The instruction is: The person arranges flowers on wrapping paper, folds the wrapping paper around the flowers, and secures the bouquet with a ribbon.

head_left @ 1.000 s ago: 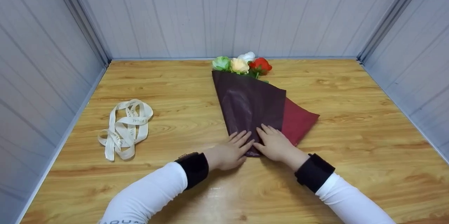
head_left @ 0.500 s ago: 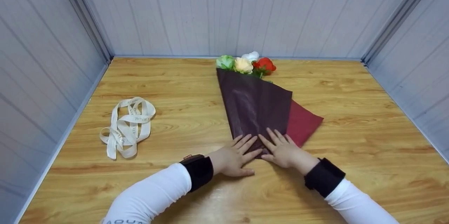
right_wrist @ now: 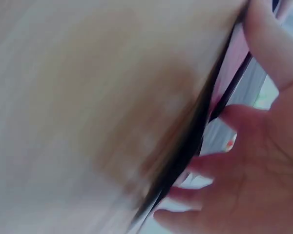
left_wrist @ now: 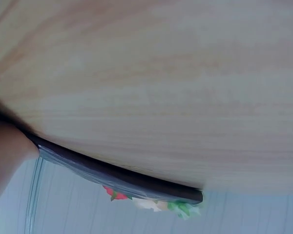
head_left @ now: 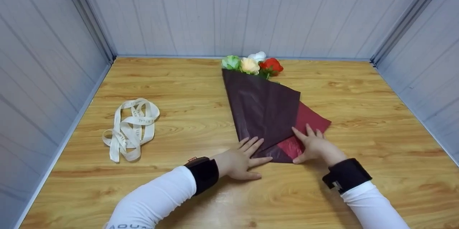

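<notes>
In the head view a bouquet lies on the wooden table, wrapped in dark purple wrapping paper (head_left: 263, 107) whose crimson inner side (head_left: 312, 116) shows at the right. Green, cream, white and red artificial flowers (head_left: 250, 65) stick out of its top. My left hand (head_left: 238, 162) presses on the narrow lower end, fingers spread. At the right, my right hand (head_left: 317, 149) touches the crimson part with spread fingers. The right wrist view shows that hand (right_wrist: 254, 170) against the paper's edge, fingers apart. In the left wrist view the paper's edge (left_wrist: 122, 178) lies along the table.
A loosely tangled cream ribbon (head_left: 134, 126) with printed letters lies at the left of the table (head_left: 186, 103). Pale panelled walls (head_left: 186, 13) enclose the table at the back and both sides.
My right hand has moved right, off the dark paper's lower end to the crimson part. The dark flap's lower edge has lifted, baring crimson beneath. My left hand stays at the lower end.
</notes>
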`<state>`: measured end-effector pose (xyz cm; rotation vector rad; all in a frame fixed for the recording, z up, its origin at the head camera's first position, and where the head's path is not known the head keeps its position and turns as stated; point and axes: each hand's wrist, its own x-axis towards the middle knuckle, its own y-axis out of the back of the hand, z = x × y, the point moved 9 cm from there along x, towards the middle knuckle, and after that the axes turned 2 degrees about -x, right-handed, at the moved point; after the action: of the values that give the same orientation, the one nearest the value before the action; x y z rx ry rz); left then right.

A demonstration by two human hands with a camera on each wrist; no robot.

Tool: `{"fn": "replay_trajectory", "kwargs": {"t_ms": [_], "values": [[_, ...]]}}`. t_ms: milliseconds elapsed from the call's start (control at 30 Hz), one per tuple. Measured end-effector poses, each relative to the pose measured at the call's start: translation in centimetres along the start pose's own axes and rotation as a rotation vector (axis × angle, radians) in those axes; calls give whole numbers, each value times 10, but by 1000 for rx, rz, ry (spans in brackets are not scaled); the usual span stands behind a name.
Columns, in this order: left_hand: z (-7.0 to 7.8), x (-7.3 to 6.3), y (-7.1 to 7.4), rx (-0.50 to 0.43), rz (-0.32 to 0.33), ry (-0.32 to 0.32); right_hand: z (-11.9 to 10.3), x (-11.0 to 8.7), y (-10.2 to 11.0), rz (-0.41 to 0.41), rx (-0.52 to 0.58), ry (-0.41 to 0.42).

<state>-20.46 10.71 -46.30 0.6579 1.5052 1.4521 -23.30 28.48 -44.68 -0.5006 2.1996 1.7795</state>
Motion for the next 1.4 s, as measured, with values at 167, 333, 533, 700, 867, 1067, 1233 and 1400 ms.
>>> {"fn": "replay_trajectory", "kwargs": {"t_ms": [167, 333, 533, 700, 867, 1067, 1233, 1400], "values": [[0, 0, -1, 14, -1, -6, 31, 3, 5, 43, 132, -123], [0, 0, -1, 46, 10, -7, 51, 8, 23, 269, 375, -204], [-1, 2, 1, 118, 71, 10, 60, 9, 30, 423, 636, -285], [-3, 3, 0, 131, 88, 29, 66, 9, 26, 514, 925, -292], [-4, 4, -2, 136, 78, 34, 62, 9, 17, 469, 1395, -196], [-3, 3, -1, 132, 90, 26, 49, 9, 0, 208, 1471, -145], [-3, 1, -1, 122, 88, 34, 48, 20, 6, 242, 1492, -22], [-5, 1, -2, 110, 78, 70, 37, 20, 27, 371, 1473, 187]]}}
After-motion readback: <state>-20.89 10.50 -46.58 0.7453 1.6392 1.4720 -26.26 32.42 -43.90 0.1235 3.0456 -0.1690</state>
